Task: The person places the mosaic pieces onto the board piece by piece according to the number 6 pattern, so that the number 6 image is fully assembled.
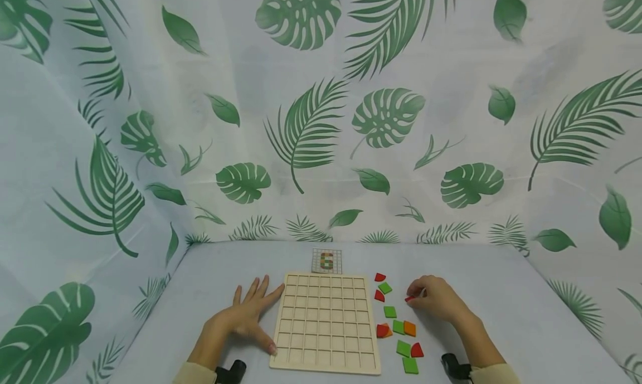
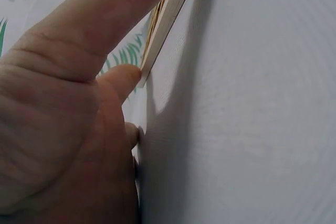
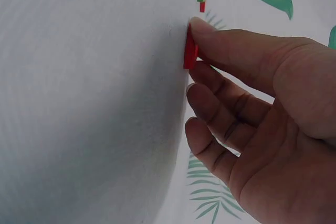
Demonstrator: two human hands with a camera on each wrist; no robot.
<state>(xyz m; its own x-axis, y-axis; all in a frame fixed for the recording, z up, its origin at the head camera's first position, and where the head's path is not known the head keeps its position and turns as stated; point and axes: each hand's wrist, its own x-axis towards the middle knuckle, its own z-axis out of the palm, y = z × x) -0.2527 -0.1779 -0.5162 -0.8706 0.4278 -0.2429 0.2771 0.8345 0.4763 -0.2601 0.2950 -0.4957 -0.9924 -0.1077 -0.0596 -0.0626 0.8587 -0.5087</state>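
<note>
A wooden grid board [image 1: 326, 368] with rows of square cells lies on the table. My left hand [image 1: 246, 314] is at its left side, fingers spread, with the thumb and a fingertip touching the board's edge. In the left wrist view the thumb [image 2: 79, 30] reaches up to the board's side [image 2: 163, 32]. Right of the board, my right hand [image 1: 438, 299] pinches a red quarter-round tile [image 3: 190, 50] between thumb and fingers, low at the table surface. The other fingers of that hand are loosely bent.
Between board and right hand lie loose tiles: green squares [image 1: 410, 365], an orange square [image 1: 409, 329] and red quarter-rounds [image 1: 417, 350], some overlapping. A small card [image 1: 327, 261] with a coloured grid pattern lies behind the board. A leaf-print curtain [image 1: 321, 150] surrounds the white table.
</note>
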